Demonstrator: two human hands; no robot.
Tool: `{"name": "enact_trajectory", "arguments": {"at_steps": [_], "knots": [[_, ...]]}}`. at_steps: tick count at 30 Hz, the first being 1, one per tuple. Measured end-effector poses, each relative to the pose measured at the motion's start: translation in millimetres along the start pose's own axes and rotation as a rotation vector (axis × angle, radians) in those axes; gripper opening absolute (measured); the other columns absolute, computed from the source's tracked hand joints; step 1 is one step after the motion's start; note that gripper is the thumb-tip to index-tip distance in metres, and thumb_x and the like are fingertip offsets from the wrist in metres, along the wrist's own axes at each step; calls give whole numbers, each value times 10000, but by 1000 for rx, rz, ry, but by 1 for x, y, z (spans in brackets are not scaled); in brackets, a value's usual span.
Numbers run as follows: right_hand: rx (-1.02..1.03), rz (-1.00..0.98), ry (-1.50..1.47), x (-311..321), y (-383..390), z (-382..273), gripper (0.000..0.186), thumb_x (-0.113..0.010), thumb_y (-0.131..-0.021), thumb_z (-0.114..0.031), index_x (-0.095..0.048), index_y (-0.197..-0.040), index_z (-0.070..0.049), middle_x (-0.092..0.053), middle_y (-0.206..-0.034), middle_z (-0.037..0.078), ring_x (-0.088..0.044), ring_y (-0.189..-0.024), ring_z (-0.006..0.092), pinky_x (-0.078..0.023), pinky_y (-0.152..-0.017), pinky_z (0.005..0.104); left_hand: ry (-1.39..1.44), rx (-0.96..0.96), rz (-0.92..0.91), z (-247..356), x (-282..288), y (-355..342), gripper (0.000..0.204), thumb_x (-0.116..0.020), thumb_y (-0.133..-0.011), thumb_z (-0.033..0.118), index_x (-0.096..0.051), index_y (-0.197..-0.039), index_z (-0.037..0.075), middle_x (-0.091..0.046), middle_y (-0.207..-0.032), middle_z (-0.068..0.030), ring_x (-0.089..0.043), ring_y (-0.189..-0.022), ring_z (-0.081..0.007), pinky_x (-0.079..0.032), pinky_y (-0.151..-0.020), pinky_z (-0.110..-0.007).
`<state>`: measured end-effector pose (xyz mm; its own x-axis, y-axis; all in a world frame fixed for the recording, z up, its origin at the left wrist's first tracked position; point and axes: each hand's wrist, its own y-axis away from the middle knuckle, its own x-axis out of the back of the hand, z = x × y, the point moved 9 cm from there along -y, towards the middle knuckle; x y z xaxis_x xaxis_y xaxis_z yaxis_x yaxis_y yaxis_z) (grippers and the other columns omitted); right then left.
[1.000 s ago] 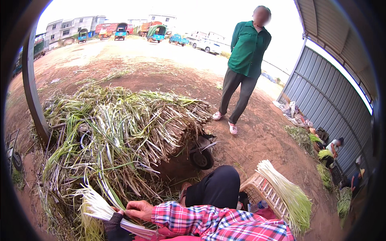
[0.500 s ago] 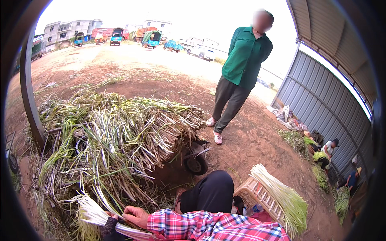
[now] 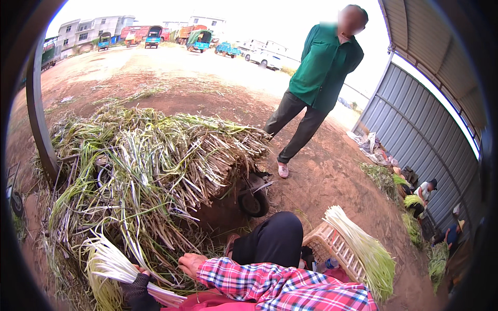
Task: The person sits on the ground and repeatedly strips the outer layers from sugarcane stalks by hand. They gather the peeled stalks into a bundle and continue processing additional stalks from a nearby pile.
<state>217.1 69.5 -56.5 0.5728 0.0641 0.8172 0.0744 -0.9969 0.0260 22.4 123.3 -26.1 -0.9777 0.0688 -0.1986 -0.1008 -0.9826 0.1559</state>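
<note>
My left hand (image 3: 136,286), in a dark mesh glove, grips a bundle of white-stemmed green stalks (image 3: 116,263), like spring onions or young garlic. The white stems fan out toward the upper left, and their other ends stick out to the right below the hand. My right hand (image 3: 192,263) is bare, at the lower edge of a big heap of untrimmed stalks (image 3: 150,160). Its fingers are extended and loosely bent, with nothing visible in them; I cannot tell whether the fingertips touch the heap.
To my right, a tan plastic crate (image 3: 324,239) bears a neat bundle of clean stalks (image 3: 363,254). A cart wheel (image 3: 253,203) shows under the heap. Beyond it stands a person in a green shirt (image 3: 324,72). A metal post (image 3: 40,114) rises at left; more people sit along the corrugated wall (image 3: 415,119).
My right hand has come away from the bundle, moving up and right to the heap's edge. My left hand still holds the bundle, slightly lower. The standing person appears further right, stepping.
</note>
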Motion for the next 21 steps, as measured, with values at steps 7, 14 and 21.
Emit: {"name": "enact_trajectory", "arguments": {"at_steps": [7, 14, 21], "knots": [[-67, -14, -944, 21, -19, -78, 190, -568, -812, -205, -577, -831, -16, -503, -634, -5, -455, -560, 61, -369, -495, 221, -138, 24, -109, -41, -14, -1, 312, -678, -597, 28, -505, -856, 13, -539, -754, -52, -540, -670, -153, -467, -612, -276], [276, 393, -473, 67, -6, -93, 148, -566, -780, -130, -545, -718, 3, -498, -626, 102, -530, -557, 187, -398, -488, 299, 197, 146, -97, -23, -26, 19, 291, -688, -630, 62, -521, -861, 2, -547, -736, -48, -530, -626, -143, -445, -566, -263], [-126, 529, -1107, 169, -15, -16, 203, -563, -817, -214, -548, -724, -35, -505, -537, 2, -452, -415, 52, -368, -387, 176, 43, 122, 27, -1, -13, 21, 272, -666, -637, 19, -528, -871, -1, -564, -740, -54, -549, -666, -149, -442, -620, -247]]}}
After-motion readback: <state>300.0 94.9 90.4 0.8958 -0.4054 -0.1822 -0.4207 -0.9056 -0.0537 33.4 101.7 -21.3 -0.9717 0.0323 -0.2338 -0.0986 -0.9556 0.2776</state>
